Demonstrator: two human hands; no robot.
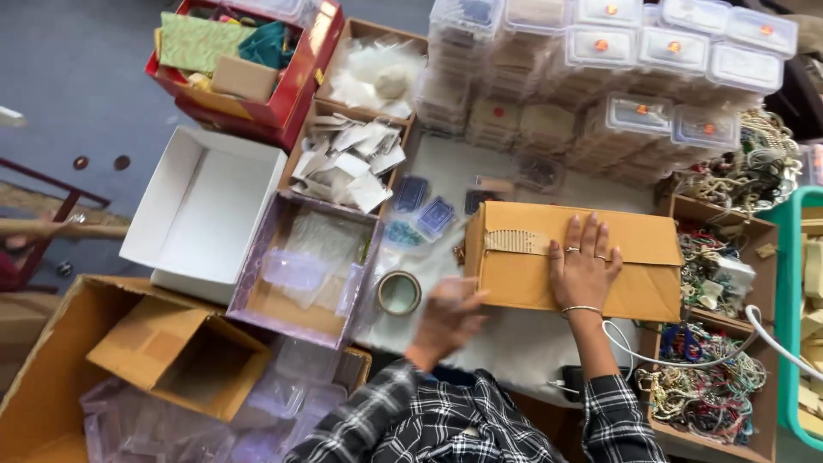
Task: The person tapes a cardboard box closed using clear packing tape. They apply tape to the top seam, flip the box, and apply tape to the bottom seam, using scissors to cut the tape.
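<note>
Pretty sure I'm looking at a small jewellery packing workshop here: stacks of clear plastic boxes (pixel 651 77), open cartons full of tangled bead necklaces (pixel 707 390), a tray of little plastic bags (pixel 347 163), a tape roll (pixel 399 292), and cardboard boxes (pixel 51 377) crowding the counter (pixel 446 159).

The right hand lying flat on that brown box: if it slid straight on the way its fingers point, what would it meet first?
Probably the stacks of clear lidded containers beyond the cardboard box, once the right hand passes the far edge; depth is unclear.
</note>
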